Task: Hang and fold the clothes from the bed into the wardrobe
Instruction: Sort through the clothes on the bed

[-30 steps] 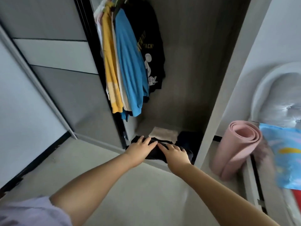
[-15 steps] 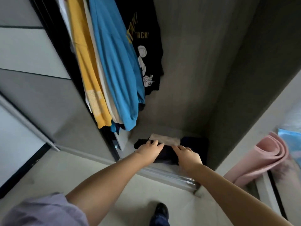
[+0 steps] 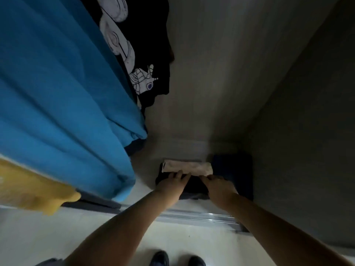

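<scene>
Down at the bottom edge two dark shoes (image 3: 176, 258) are peeking in, and just beyond the door track (image 3: 199, 215) both hands are lying on a folded dark garment (image 3: 194, 186) on the wardrobe floor (image 3: 146, 175), the left hand (image 3: 170, 186) and right hand (image 3: 220, 187) looking flat with fingers stretched forward, pressing rather than gripping. It looks like the placing step, so next they should be squaring this piece against the beige folded cloth (image 3: 187, 167) behind and lifting away. Farther back the blue shirt (image 3: 63, 93), yellow shirt (image 3: 32, 191) and black printed shirt (image 3: 146, 60) are hanging cropped, and the dark pile at right is too dim to identify.
</scene>
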`<control>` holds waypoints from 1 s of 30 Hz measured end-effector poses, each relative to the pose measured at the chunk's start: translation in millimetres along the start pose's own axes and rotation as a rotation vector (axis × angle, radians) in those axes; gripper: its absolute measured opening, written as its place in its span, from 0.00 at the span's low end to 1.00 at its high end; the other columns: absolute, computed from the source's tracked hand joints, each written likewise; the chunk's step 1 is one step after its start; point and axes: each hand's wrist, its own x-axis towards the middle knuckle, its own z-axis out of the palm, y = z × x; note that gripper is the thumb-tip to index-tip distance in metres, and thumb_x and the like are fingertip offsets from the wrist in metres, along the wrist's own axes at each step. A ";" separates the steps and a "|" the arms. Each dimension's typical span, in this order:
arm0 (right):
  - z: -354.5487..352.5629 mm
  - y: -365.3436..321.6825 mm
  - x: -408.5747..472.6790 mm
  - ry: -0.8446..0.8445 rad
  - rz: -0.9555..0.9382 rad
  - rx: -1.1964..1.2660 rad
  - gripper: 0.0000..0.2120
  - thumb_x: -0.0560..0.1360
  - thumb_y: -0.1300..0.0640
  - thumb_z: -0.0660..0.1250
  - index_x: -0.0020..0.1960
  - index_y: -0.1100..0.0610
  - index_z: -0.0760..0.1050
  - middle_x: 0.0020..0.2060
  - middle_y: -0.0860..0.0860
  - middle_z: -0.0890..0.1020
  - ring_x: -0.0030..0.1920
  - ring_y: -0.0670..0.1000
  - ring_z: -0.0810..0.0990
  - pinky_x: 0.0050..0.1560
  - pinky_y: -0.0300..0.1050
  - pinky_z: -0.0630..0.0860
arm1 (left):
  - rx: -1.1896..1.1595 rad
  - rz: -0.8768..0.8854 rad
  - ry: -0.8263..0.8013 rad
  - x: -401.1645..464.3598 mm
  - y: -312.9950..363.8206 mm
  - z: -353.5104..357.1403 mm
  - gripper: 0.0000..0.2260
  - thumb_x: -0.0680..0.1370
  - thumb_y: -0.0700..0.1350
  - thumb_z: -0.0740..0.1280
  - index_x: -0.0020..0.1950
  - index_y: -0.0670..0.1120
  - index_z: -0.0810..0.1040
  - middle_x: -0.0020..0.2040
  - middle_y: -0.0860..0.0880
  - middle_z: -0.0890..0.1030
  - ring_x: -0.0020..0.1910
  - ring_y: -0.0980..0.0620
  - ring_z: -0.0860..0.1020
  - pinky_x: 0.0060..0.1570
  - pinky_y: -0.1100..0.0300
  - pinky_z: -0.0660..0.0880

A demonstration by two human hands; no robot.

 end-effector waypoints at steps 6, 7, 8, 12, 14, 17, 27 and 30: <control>56.6 20.8 132.7 0.203 0.066 0.053 0.27 0.80 0.54 0.54 0.78 0.48 0.51 0.74 0.53 0.61 0.73 0.57 0.60 0.64 0.51 0.70 | 0.011 -0.050 0.157 132.0 -54.3 71.6 0.34 0.78 0.35 0.58 0.79 0.49 0.44 0.78 0.43 0.49 0.77 0.41 0.50 0.63 0.49 0.71; 71.2 22.3 151.4 0.247 0.084 0.072 0.27 0.80 0.55 0.53 0.78 0.47 0.51 0.75 0.53 0.59 0.75 0.57 0.57 0.67 0.52 0.67 | -0.011 -0.073 0.187 150.2 -59.8 89.9 0.34 0.78 0.34 0.57 0.79 0.50 0.44 0.78 0.44 0.48 0.77 0.42 0.49 0.61 0.50 0.72; 88.8 22.9 168.0 0.276 0.103 0.091 0.27 0.80 0.56 0.52 0.78 0.47 0.51 0.76 0.53 0.57 0.76 0.57 0.54 0.70 0.53 0.64 | -0.043 -0.093 0.209 166.6 -63.4 111.2 0.35 0.78 0.34 0.57 0.79 0.51 0.44 0.79 0.44 0.48 0.77 0.43 0.48 0.60 0.51 0.72; 185.8 12.5 203.0 0.199 0.143 0.141 0.34 0.78 0.61 0.57 0.78 0.44 0.45 0.78 0.53 0.45 0.77 0.57 0.41 0.74 0.60 0.49 | -0.118 -0.123 0.182 202.6 -63.4 211.2 0.35 0.78 0.33 0.56 0.79 0.52 0.42 0.79 0.45 0.45 0.78 0.47 0.44 0.68 0.54 0.65; 230.6 8.2 203.9 0.087 0.106 0.133 0.39 0.78 0.60 0.60 0.77 0.43 0.38 0.77 0.54 0.37 0.76 0.59 0.33 0.73 0.64 0.43 | -0.137 -0.111 0.070 202.2 -60.5 253.6 0.38 0.77 0.33 0.57 0.78 0.52 0.38 0.79 0.46 0.41 0.77 0.47 0.40 0.71 0.51 0.59; 260.8 13.1 202.7 0.041 -0.012 0.084 0.39 0.79 0.49 0.59 0.77 0.44 0.34 0.74 0.56 0.30 0.72 0.60 0.26 0.70 0.69 0.39 | -0.152 -0.116 -0.048 193.9 -60.9 284.4 0.44 0.75 0.35 0.61 0.76 0.54 0.31 0.77 0.48 0.32 0.76 0.47 0.35 0.73 0.44 0.48; 153.1 31.7 160.7 -0.011 0.028 0.145 0.31 0.81 0.46 0.56 0.78 0.48 0.45 0.78 0.55 0.43 0.77 0.57 0.41 0.72 0.62 0.52 | -0.291 -0.231 -0.038 144.5 -40.6 164.4 0.35 0.79 0.48 0.61 0.78 0.50 0.40 0.79 0.43 0.42 0.77 0.45 0.43 0.74 0.47 0.52; 100.7 33.0 120.1 -0.043 0.067 0.143 0.30 0.81 0.48 0.55 0.78 0.49 0.47 0.78 0.54 0.45 0.78 0.56 0.42 0.72 0.61 0.52 | -0.392 -0.289 0.014 113.5 -23.3 105.8 0.33 0.80 0.47 0.59 0.79 0.49 0.43 0.79 0.43 0.47 0.77 0.46 0.48 0.72 0.50 0.57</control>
